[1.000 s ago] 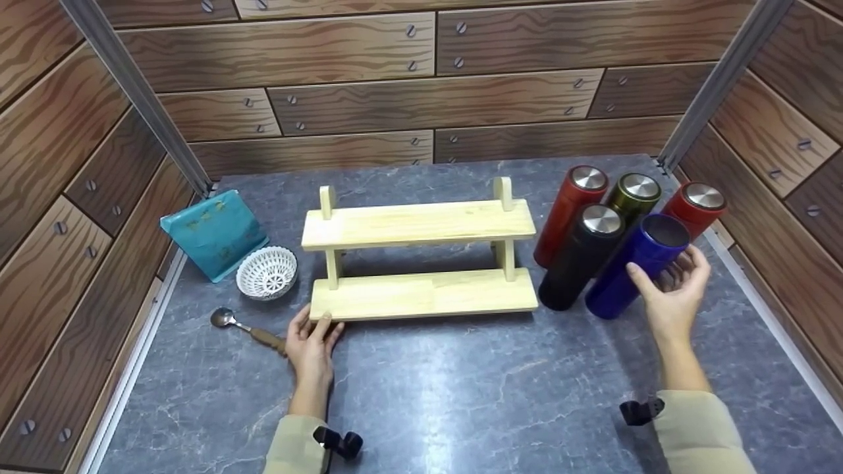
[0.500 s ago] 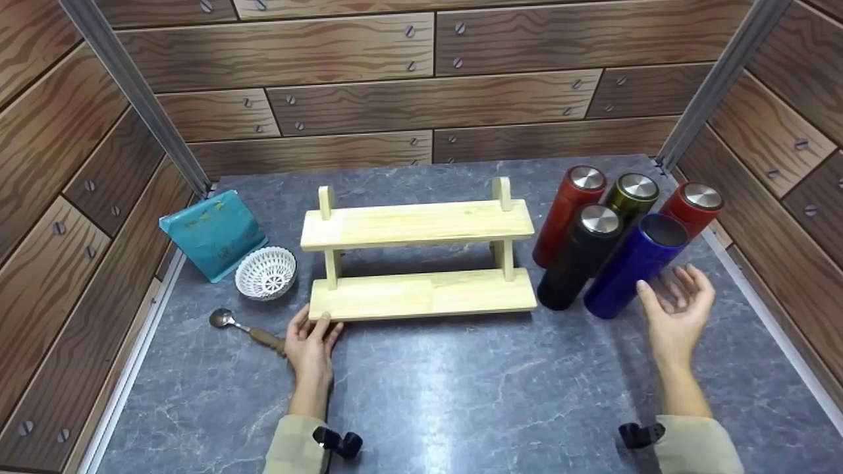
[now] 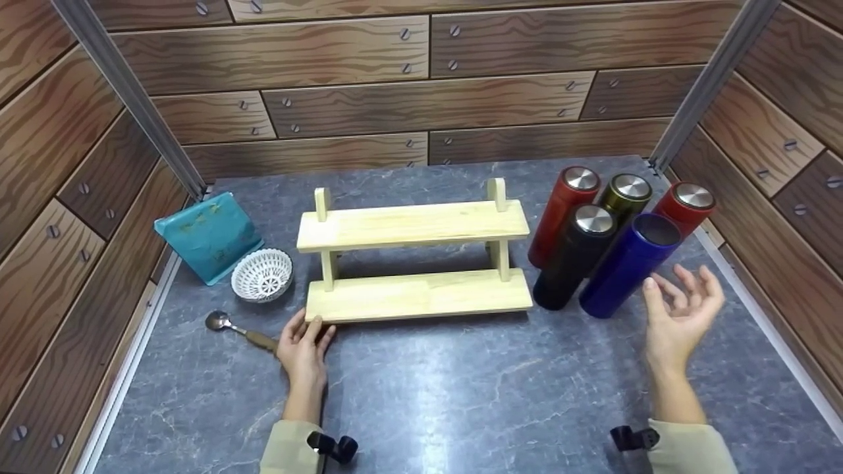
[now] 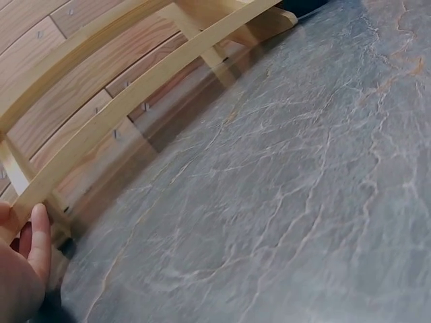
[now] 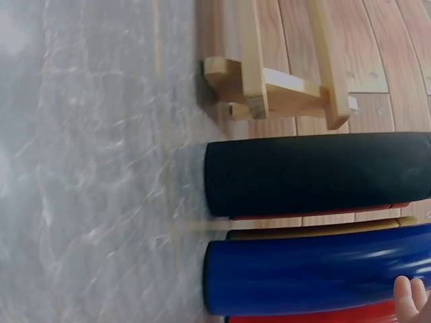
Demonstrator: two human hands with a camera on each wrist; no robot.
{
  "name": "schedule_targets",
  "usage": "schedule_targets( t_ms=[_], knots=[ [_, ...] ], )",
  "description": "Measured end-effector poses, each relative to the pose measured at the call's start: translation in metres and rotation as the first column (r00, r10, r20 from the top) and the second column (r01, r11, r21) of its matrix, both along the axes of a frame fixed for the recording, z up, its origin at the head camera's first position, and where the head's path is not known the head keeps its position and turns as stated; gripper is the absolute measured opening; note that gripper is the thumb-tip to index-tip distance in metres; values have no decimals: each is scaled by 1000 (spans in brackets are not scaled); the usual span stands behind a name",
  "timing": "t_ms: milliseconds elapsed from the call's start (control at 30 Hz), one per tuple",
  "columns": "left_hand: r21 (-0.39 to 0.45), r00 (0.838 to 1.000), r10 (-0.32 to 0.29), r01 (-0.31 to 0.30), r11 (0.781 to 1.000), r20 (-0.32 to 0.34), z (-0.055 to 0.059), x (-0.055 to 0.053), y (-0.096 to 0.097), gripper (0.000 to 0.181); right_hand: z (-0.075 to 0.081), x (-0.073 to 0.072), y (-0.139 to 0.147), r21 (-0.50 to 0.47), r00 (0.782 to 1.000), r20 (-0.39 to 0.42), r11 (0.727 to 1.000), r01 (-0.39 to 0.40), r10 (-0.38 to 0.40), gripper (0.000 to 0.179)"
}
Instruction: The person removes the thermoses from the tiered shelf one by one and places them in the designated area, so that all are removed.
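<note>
A two-tier pale wooden shelf [image 3: 415, 227] stands in the middle of the table. My left hand [image 3: 303, 349] grips the front left corner of its lower board, with the fingertips at the board's edge in the left wrist view. On the right, my right hand [image 3: 678, 329] holds nothing, its fingers loosely bent beside a blue thermos bottle [image 3: 629, 270]. That bottle is upright, its top dark, unlike the silver tops around it. A black thermos [image 3: 573, 263] stands to its left. Behind are a red thermos [image 3: 563, 217], an olive-green one [image 3: 625, 191] and another red one [image 3: 688, 204].
A teal pouch [image 3: 214, 237] stands at the left, with a white woven basket [image 3: 262, 275] in front of it. Nearer lies a spoon [image 3: 240, 329], its wooden handle reaching my left hand. Wood-patterned walls [image 3: 349, 112] enclose the back and sides.
My right hand has come off the blue thermos and moved slightly down beside it. The left hand stays on the shelf corner, and the whole view has shifted a little.
</note>
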State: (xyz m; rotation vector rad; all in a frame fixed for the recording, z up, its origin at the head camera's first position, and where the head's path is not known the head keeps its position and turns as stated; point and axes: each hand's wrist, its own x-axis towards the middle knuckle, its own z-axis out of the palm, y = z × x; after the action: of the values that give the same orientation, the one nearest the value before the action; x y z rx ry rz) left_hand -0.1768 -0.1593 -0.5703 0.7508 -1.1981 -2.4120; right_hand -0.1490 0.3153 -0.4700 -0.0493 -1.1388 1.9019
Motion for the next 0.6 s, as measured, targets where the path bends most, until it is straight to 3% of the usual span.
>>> schedule_targets(
  t_ms=[100,200,300,433,500,600],
  knots=[
    [-34,1000,21,-21,999,-7,3,1,-4,42,8,1,-2,-19,999,-38,1000,-13,12,60],
    [-146,999,31,-28,989,19,7,0,-8,35,17,2,-5,-19,997,-72,1000,-13,12,58],
    [-322,996,13,15,947,84,15,-2,-13,28,25,3,-10,4,995,-104,1000,-5,5,56],
    [-550,988,-17,101,829,156,29,-5,-21,23,36,4,-18,38,989,-149,999,4,2,54],
    [-650,986,-17,121,750,164,37,-5,-25,23,41,4,-22,57,985,-169,998,-8,17,55],
    [-777,992,-36,114,619,117,50,-5,-31,25,48,3,-29,73,980,-188,996,-46,59,55]
  ],
)
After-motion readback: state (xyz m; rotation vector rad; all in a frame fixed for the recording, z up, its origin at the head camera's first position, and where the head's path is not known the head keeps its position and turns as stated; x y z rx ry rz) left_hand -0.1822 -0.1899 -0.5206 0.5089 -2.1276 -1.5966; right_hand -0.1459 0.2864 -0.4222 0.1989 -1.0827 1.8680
